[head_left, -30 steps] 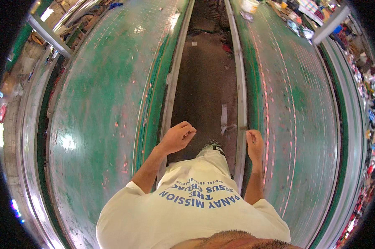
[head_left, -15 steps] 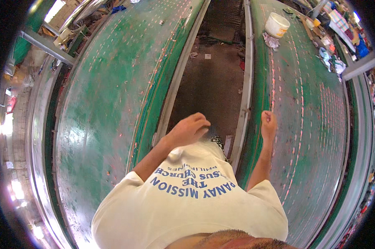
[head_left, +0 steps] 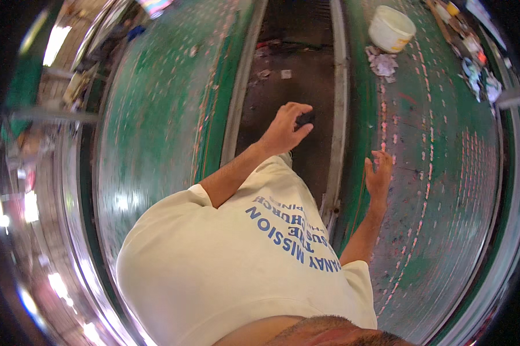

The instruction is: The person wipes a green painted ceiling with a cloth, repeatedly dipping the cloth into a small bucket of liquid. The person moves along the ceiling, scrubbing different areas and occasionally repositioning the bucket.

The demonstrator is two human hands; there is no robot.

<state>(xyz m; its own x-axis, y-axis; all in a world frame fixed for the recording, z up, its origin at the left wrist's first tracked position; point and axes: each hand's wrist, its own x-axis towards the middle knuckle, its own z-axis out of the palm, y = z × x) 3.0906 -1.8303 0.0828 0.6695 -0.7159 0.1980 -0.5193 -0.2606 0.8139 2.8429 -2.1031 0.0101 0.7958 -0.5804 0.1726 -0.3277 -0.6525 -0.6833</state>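
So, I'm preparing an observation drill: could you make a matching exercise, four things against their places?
1. White bucket
2. Crumpled bundle
3. Left hand
4. Right hand

A. Over the dark aisle
B. Standing on the right-hand green surface
C. Over the right-hand green surface
D. Lying at the bucket's near side

Pairs: 1-B; 2-D; 3-A; 4-C

The body I watch remotely wears a loose cream T-shirt [head_left: 208,265] with short sleeves [head_left: 188,199] and curved blue lettering [head_left: 277,237]; left hand [head_left: 287,127] and right hand [head_left: 379,177] are bare.
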